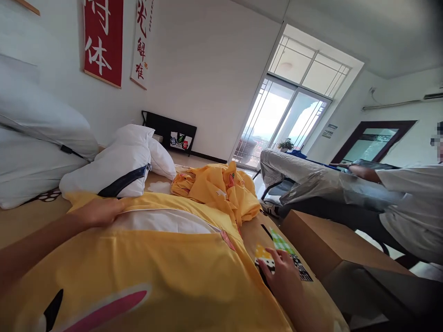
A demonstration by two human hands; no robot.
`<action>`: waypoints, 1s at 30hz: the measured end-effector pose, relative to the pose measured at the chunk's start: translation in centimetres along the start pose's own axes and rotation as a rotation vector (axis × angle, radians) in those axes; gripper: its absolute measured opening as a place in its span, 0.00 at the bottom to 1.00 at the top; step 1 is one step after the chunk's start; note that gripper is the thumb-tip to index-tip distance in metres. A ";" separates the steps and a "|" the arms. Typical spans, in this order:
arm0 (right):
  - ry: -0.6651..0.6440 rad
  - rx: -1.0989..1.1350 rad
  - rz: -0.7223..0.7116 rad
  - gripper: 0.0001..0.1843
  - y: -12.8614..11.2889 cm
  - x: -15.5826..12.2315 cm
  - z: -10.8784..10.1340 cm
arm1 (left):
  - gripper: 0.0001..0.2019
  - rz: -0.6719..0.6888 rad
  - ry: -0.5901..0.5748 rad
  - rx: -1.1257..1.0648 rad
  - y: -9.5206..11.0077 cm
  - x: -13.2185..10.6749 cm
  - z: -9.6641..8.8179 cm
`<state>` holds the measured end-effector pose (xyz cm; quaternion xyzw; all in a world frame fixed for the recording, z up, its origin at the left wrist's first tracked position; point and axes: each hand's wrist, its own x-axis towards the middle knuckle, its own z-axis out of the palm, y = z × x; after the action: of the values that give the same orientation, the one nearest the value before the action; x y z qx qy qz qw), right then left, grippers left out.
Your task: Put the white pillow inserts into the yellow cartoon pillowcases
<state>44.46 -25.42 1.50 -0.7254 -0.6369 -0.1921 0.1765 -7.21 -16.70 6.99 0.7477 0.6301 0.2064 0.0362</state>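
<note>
A yellow pillowcase with a white pillow inside lies across the bed in front of me; the white pillow shows at its open far edge. My left hand rests flat on the far left corner of the yellow cover, fingers stretched out. My right hand lies on the bed at the cover's right edge, fingers apart and bent, touching the fabric. A crumpled yellow cloth lies farther back on the bed.
White pillows are piled at the back left, with a large white bundle against the wall. A person in grey sits at the right beside a brown cardboard box. A glass balcony door stands behind.
</note>
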 end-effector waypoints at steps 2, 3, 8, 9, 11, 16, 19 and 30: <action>0.151 0.063 -0.078 0.20 -2.0 3.2 -2.4 | 0.07 0.256 -0.076 0.041 4.1 0.8 -3.3; 0.196 0.100 -0.126 0.20 -3.5 4.7 -3.1 | 0.10 0.418 -0.056 0.069 6.7 1.0 -4.2; -0.021 0.220 -0.239 0.25 -12.6 7.5 1.1 | 0.18 0.780 0.008 0.014 16.9 -0.7 1.7; -0.130 0.231 -0.207 0.26 -13.7 7.2 2.9 | 0.18 0.835 0.001 0.021 17.6 -1.4 4.3; -0.267 0.252 -0.169 0.26 -14.6 6.2 6.0 | 0.22 0.842 0.031 0.066 17.6 -2.6 8.9; -0.349 0.322 -0.252 0.31 -12.6 5.9 6.4 | 0.25 0.767 -0.096 0.062 16.6 -3.5 10.3; -0.331 0.190 -0.249 0.24 -12.6 7.9 3.2 | 0.21 0.755 -0.179 0.130 18.1 -2.2 8.0; -0.413 -0.039 -0.362 0.14 -18.5 16.5 -0.3 | 0.28 0.721 -0.099 0.163 22.6 5.0 13.8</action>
<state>27.99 -9.07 10.26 -0.6268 -0.7749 -0.0810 -0.0082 19.19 -13.68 2.79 0.9310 0.3383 0.1188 -0.0680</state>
